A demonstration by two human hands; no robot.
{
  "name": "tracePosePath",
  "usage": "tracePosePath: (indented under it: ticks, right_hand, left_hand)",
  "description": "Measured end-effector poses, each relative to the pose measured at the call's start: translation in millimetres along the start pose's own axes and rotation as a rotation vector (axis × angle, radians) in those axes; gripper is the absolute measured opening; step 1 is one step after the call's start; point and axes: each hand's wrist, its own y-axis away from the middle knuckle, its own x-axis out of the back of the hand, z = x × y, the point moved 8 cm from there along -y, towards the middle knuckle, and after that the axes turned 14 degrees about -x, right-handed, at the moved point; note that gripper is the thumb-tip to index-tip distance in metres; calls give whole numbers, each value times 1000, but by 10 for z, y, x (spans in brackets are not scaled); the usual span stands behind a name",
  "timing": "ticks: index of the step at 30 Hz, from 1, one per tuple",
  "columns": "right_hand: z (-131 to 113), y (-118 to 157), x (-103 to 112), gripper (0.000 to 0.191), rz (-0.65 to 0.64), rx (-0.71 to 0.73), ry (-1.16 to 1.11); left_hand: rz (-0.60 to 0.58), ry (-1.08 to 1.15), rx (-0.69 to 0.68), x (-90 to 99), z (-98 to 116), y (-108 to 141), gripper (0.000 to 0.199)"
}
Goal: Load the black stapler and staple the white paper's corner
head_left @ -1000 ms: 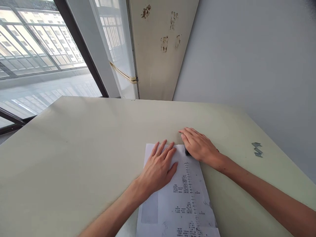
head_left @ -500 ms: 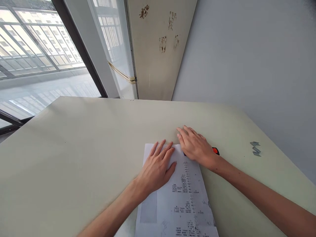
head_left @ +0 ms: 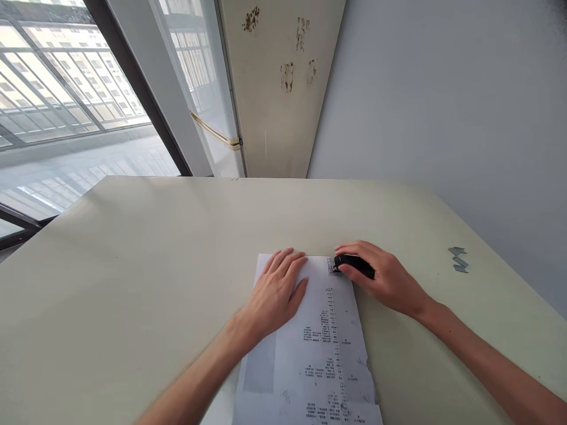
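Most of the view below the wall is taken up by the pale table. On it, well short of the far edge, the printed paper is laid in much the same place as a second ago, its near end cut off by the frame. The paper is pressed by the left hand, which is held flat and open; its fingers, spread before, are now drawn closer together. The black stapler is gripped by the right hand, fingers along its far side and thumb along its near side. Earlier it was mostly covered by that hand, laid over it; now its body is exposed. Its nose is set at the paper's far right corner. Near the table's right edge, grey strips are seen.
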Motion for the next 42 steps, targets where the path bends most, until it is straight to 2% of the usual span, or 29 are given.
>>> tracePosePath:
  ticks: [2, 7, 14, 20, 23, 26, 28, 30, 34, 39, 42]
  right_hand:
    - [40, 84, -8, 36, 6, 32, 21]
    - [155, 146, -2, 32, 67, -16, -7]
    - [145, -54, 21, 32, 171, 2, -16]
    - [39, -203, 12, 31, 172, 3, -33]
    - [-44, -83, 91, 30, 260, 21, -87]
    - [-96, 151, 192, 23, 383, 24, -124]
    - [-101, 314, 225, 20, 417, -3, -162]
    - [-46, 434, 180, 20, 349, -104, -256]
    - [71, 649, -67, 34, 116, -352, -591]
    - [-6, 855, -328, 53, -57, -481, -910]
    - [-152, 936, -466, 49, -210, -539, -989]
  left_hand:
    - [7, 53, 12, 43, -26, -4, 37]
    - [40, 129, 48, 119, -97, 0, 31]
    - [53, -23, 100, 137, -147, 11, 15]
    - [75, -101, 127, 174, -177, 6, 17]
    - [89, -77, 132, 207, -180, -4, 17]
    - [133, -47, 142, 268, -169, -13, 13]
    - [184, -56, 114, 335, -124, -26, 11]
    - [241, -91, 55, 416, -47, -40, 14]
    - [363, -167, -61, 581, 121, -42, 17]
    - [476, -193, -158, 710, 276, -15, 17]
    - [517, -196, -195, 757, 336, 4, 19]
